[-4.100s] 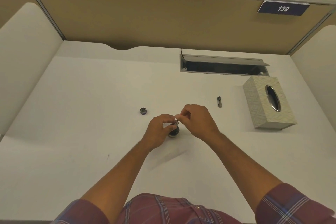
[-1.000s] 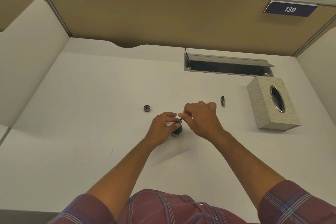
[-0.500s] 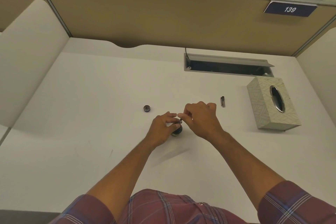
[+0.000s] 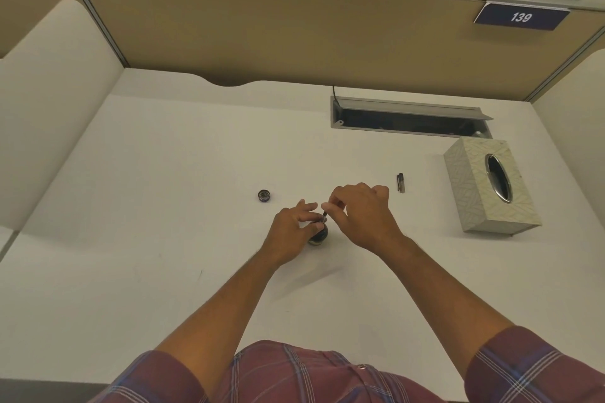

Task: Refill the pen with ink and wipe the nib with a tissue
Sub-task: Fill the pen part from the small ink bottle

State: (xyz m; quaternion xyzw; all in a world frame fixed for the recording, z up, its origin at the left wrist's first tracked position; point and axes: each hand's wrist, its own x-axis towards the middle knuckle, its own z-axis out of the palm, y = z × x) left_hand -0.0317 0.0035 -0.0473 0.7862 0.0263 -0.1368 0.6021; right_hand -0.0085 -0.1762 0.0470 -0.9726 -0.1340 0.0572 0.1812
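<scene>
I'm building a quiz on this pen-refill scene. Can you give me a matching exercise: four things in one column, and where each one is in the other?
Things:
1 ink bottle
2 pen
3 bottle lid
4 tissue box

Places:
A lying on the desk, left of both hands
B pinched by the right hand
C standing farthest right
D held by the left hand

Pairs: 1-D, 2-B, 3-A, 4-C

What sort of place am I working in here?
Probably an office or study cubicle: a white desk enclosed by tan partition panels, a numbered plate reading 139, and a cable hatch set into the desktop.
</scene>
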